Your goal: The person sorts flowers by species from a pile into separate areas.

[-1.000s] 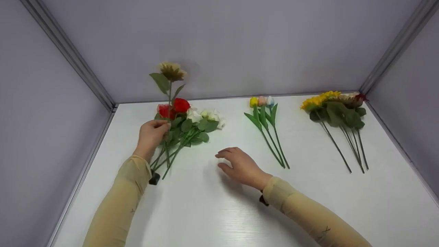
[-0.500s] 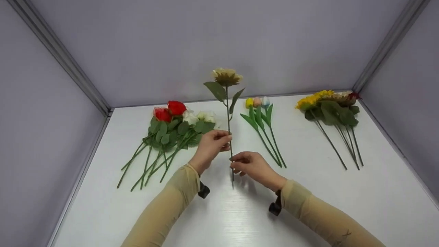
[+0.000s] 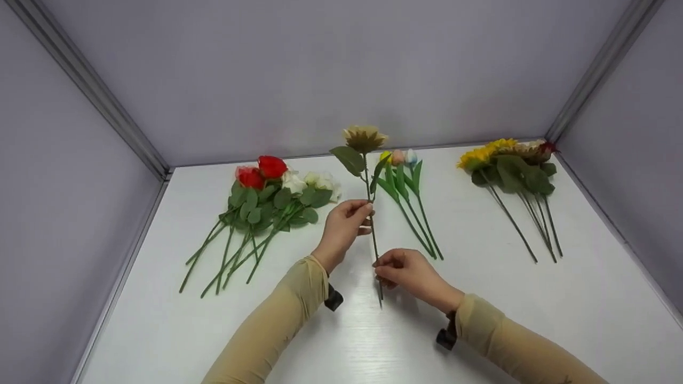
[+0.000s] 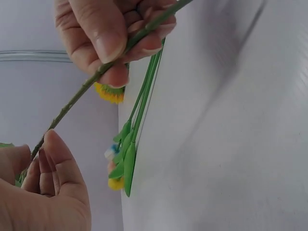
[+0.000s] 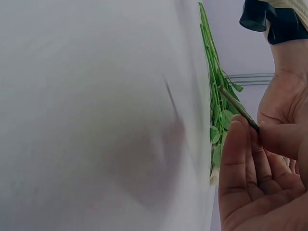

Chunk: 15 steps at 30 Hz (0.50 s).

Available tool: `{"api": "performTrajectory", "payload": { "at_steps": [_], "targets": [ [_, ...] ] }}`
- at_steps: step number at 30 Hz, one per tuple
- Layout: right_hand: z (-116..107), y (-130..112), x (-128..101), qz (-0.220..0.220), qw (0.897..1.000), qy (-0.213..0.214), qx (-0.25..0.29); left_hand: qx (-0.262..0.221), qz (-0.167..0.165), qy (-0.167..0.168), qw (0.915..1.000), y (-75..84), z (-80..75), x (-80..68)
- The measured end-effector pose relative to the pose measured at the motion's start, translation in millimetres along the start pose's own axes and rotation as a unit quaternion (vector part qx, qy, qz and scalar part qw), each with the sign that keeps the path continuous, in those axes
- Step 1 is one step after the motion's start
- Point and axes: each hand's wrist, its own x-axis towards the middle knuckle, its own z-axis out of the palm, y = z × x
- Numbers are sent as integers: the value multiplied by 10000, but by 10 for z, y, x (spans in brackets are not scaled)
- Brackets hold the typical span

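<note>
A long-stemmed cream flower (image 3: 364, 141) stands nearly upright in front of me, its bloom at the top. My left hand (image 3: 344, 229) pinches the stem just below the leaves. Lower down, my right hand (image 3: 416, 274) pinches the same stem between thumb and fingers. In the left wrist view the knobbly green stem (image 4: 72, 102) runs slanting from one hand to the other. The right wrist view shows the cut stem end (image 5: 236, 105) poking out past the right fingertips. Behind the bloom and its leaves lie three tulips (image 3: 408, 186), partly covered by them in the head view.
Red and white roses (image 3: 272, 167) lie in a bunch on the left of the white table (image 3: 267, 330), stems towards me. At the back right is a pile of sunflowers (image 3: 483, 157) and darker blooms. Grey panels (image 3: 341, 69) wall in the table.
My left hand has carried the cream flower rightward from above the roses to the middle and lowered it slightly. My right hand has come to the lower stem and pinches it.
</note>
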Motion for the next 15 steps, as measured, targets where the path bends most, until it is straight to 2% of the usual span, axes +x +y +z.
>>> {"api": "performTrajectory", "payload": {
  "at_steps": [5, 11, 15],
  "targets": [
    [19, 6, -22, 7, 10000, -9, 44, -30, -22, 69, 10000, -3, -14, 0],
    [-4, -26, 16, -52, 9986, 363, 380, -166, -13, 70, 9998, 13, 14, -14],
    [-106, -57, 32, -23, 9975, 636, 291, -175, 78, -74, 9998, 3, 68, -19]
  ]
}}
